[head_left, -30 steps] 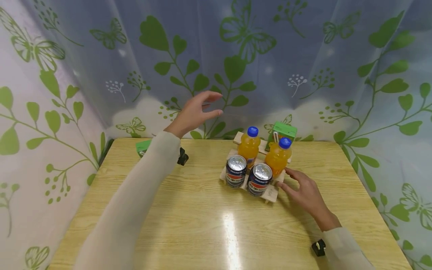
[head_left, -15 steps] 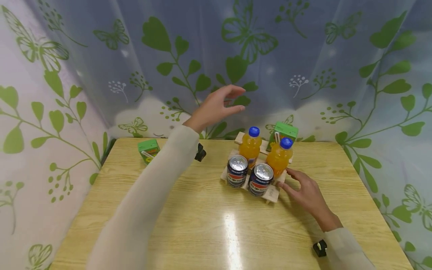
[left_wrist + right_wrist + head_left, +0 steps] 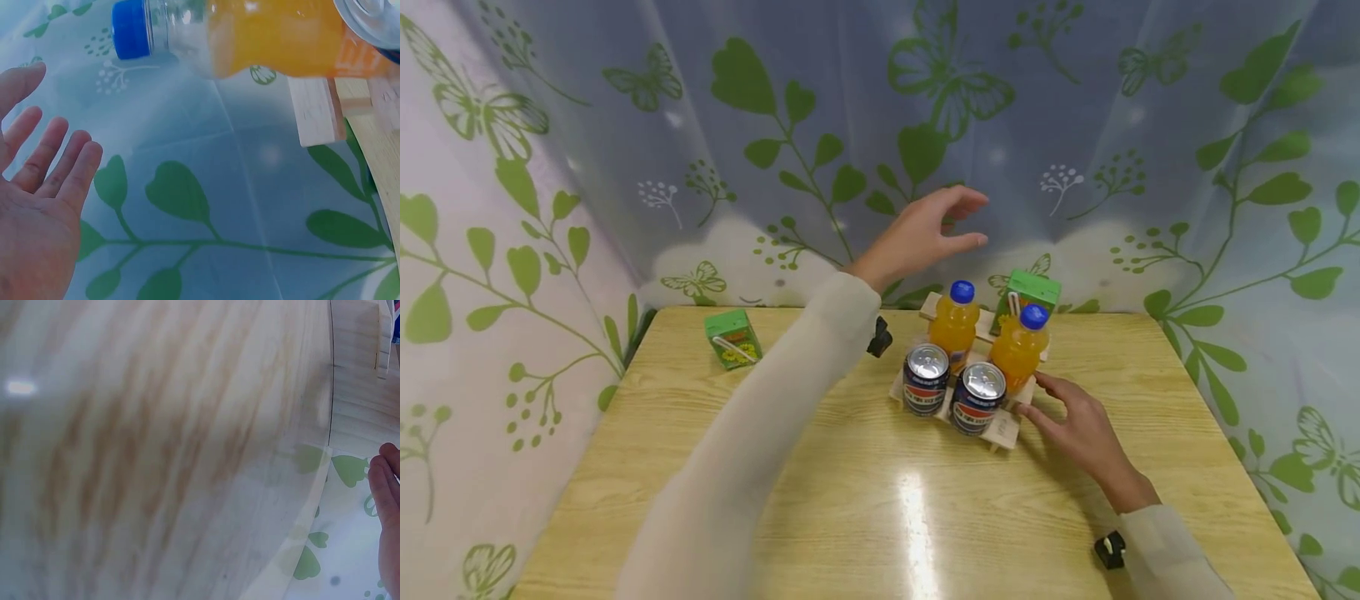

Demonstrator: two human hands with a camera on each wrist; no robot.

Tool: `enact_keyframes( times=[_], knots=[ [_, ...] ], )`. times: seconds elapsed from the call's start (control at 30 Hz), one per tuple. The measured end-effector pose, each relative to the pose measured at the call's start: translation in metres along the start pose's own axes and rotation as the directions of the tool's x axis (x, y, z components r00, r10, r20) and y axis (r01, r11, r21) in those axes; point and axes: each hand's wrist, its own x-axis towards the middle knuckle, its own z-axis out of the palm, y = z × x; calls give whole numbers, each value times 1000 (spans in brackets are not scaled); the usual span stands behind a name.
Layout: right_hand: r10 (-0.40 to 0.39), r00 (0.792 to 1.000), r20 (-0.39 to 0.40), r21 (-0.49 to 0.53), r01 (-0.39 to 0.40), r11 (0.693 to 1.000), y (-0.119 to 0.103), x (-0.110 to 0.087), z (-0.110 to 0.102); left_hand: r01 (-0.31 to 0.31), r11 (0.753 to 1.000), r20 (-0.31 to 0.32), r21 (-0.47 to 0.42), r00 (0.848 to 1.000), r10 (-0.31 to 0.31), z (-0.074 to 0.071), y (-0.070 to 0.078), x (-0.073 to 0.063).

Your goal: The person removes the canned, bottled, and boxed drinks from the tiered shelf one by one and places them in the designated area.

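"What has your left hand (image 3: 928,233) got?"

"Nothing. Its fingers hang loosely apart near the bottles (image 3: 953,329); the left wrist view shows my bare palm (image 3: 31,250), which the head view hides."

"And your right hand (image 3: 1078,437)?"

"Thumb and finger touch the right side of the wooden stand (image 3: 1004,429); whether I grip it, I can't tell. Only the head view shows the whole stand on the table (image 3: 850,500), bearing both bottles, two cans (image 3: 927,379) and a green carton (image 3: 1034,287), with a second carton (image 3: 733,340) well to the left."
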Motion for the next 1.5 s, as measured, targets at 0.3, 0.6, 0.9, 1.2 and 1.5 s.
enact_keyframes(
  times=[0.3,0.6,0.9,1.2,1.5],
  knots=[
    [-6,1000,-6,12,6,1000,1,0,1,4,1000,47,9,999,-4,14,14,8],
    [4,1000,2,17,-4,1000,1,0,-1,4,998,126,64,992,-12,28,23,17],
    [-3,1000,-3,32,3,999,1,0,0,32,994,196,101,979,-52,42,25,20],
    [6,1000,5,20,-6,1000,1,0,1,42,985,254,167,963,-84,51,21,27],
    [-2,1000,3,25,2,1000,0,-1,1,-1,966,314,259,946,-83,61,19,32]
  ],
)
